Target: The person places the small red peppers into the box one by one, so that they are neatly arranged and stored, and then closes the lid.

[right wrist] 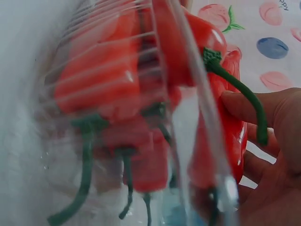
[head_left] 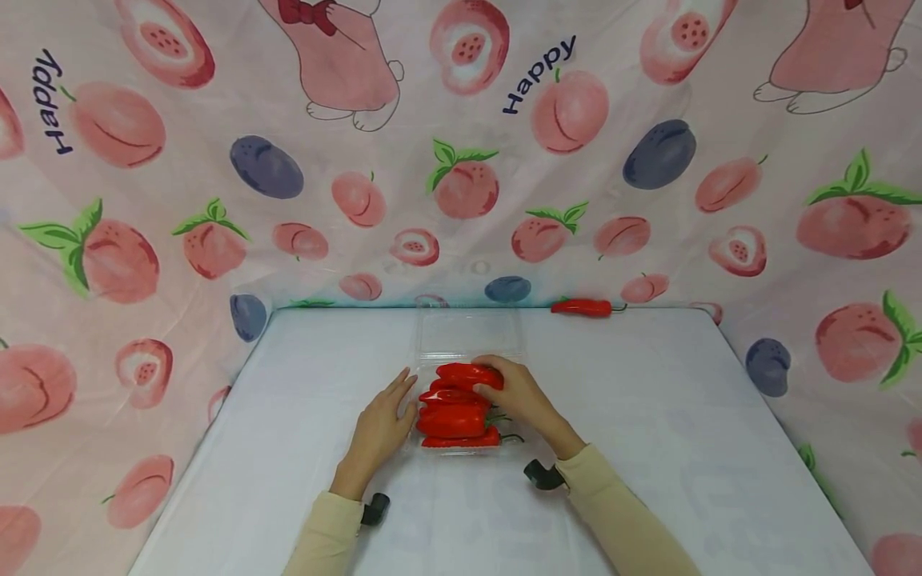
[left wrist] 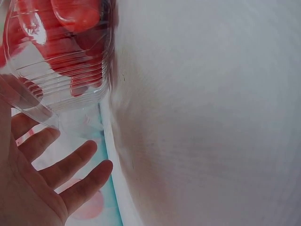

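Note:
A clear plastic clamshell box holds several red chili peppers with green stems, stacked lengthwise. At the far end of the pile, my right hand grips one red pepper, its thumb on the near side. In the right wrist view that pepper shows above the box's ribbed wall. My left hand is at the box's left side, its fingers spread and fairly straight. The left wrist view shows those fingers by the box corner, with the thumb along the clear wall.
The box's transparent lid lies folded back behind it. Another red chili pepper lies at the back edge of the white table. A fruit-printed curtain hangs behind the table and at its sides.

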The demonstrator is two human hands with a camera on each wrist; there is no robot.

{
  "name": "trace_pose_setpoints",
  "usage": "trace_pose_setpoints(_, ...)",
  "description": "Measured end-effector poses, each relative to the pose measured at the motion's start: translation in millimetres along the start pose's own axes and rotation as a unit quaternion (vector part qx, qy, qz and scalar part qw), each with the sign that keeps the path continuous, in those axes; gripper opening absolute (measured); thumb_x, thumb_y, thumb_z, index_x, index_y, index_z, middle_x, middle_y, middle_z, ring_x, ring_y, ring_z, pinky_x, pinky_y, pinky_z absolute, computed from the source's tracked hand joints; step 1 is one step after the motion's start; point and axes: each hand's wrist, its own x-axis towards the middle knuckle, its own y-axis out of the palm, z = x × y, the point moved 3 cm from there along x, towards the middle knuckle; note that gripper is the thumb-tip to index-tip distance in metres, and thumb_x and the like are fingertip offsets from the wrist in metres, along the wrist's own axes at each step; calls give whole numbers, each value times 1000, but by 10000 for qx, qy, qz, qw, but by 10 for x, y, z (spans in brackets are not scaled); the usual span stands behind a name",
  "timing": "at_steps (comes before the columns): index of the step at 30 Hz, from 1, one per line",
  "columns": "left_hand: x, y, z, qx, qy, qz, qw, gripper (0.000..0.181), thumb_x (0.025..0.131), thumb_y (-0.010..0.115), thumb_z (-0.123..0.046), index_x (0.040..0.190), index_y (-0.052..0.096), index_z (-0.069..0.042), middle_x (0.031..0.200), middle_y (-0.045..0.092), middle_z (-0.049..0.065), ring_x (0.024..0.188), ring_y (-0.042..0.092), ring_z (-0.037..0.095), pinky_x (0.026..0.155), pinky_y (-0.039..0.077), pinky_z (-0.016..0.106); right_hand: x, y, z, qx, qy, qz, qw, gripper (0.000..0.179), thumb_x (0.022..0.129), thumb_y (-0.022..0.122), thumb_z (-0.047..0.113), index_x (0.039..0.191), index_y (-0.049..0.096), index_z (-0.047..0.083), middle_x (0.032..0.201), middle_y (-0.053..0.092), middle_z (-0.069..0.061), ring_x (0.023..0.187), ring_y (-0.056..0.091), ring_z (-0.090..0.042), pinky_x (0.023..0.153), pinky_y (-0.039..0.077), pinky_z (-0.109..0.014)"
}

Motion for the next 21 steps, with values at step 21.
trace_pose_setpoints(21,-1,-14,-5,-4,-128,55,9999,49,96,57,-27,144,52,-22,156,42,-4,136,51,30,105,47,53,79,170,-1,-202,268,115,9994,44,89,71,16,132,59,15,128,65,-6,113,61,-24,99,54,-45)
